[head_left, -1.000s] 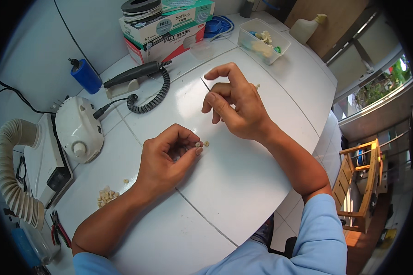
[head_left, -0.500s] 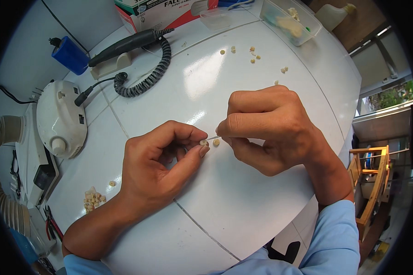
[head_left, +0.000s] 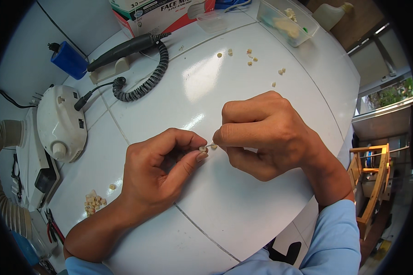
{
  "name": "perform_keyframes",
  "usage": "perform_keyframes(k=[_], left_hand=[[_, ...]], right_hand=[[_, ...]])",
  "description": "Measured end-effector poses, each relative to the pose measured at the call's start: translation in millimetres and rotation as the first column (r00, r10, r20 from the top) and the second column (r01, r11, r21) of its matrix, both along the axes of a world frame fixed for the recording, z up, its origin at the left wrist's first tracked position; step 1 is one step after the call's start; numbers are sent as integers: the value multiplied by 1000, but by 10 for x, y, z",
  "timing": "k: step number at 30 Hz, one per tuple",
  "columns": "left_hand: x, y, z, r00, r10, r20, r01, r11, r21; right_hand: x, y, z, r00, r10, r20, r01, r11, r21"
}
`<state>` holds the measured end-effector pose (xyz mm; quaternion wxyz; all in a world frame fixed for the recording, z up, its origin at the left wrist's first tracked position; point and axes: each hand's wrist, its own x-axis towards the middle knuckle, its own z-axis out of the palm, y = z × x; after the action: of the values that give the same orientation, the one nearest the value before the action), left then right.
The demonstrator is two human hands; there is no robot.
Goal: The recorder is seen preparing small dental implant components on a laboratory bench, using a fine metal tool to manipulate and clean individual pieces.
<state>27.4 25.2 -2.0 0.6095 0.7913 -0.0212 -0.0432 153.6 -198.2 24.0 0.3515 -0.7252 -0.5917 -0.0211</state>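
Observation:
Between the thumb and forefinger of my left hand (head_left: 153, 160) is pinched a small cream-coloured, tooth-like piece (head_left: 203, 149), its hollow side showing. My right hand (head_left: 268, 137) is closed around a thin metal pick (head_left: 210, 145). The pick's tip is at the piece; whether it goes inside is too small to tell. Just behind that tip, partly hidden by the right fingers, another cream piece (head_left: 214, 147) lies on the white tiled table (head_left: 248, 220). A pile of similar pieces (head_left: 94, 201) sits beside my left forearm, one loose piece (head_left: 112, 186) near it.
Several cream pieces (head_left: 249, 57) are scattered at the back. A black handpiece (head_left: 121, 51) rests on its stand, its coiled cord joined to a white control unit (head_left: 59, 123). Pliers (head_left: 55, 224) lie far left. A clear tub (head_left: 289, 23) and a red-and-white box (head_left: 165, 16) stand behind.
Both hands sit slightly lower in the picture. My right hand has shifted a little left, its fingers now nearer the left fingertips and partly covering the loose piece there.

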Motion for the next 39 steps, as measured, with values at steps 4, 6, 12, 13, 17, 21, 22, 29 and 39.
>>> perform_keyframes(k=[4, 6, 12, 13, 17, 21, 22, 29, 39], left_hand=[[7, -16, -79, 990, 48, 133, -45, 999, -26], [5, -21, -79, 990, 43, 133, -41, 999, -25], [1, -6, -99, 986, 9, 165, -8, 1000, -7], [0, -1, -98, 984, 2, 176, -5, 1000, 17], [6, -8, -103, 980, -10, 200, 2, 999, 42], [8, -6, -100, 980, -17, 198, 8, 999, 47], [6, -9, -102, 980, -15, 199, 5, 999, 54], [1, -3, -87, 980, -27, 199, 12, 997, 76], [0, -5, -87, 977, -34, 210, 18, 997, 80]], right_hand=[[-1, 10, -28, 1000, 21, -3, -21, 1000, -3], [-16, 30, -58, 1000, 20, -11, -20, 1000, 9], [-30, 28, -20, 999, 33, -43, -33, 999, 0], [-32, 31, -20, 998, 35, -51, -36, 999, -3], [-38, 34, -42, 998, 38, -55, -38, 999, 0], [-31, 37, -43, 997, 33, -68, -34, 999, -13], [-33, 41, -49, 996, 39, -76, -39, 999, -4], [-21, 25, -24, 996, 35, -84, -37, 999, -25], [-26, 14, -9, 994, 42, -98, -44, 999, -18]])
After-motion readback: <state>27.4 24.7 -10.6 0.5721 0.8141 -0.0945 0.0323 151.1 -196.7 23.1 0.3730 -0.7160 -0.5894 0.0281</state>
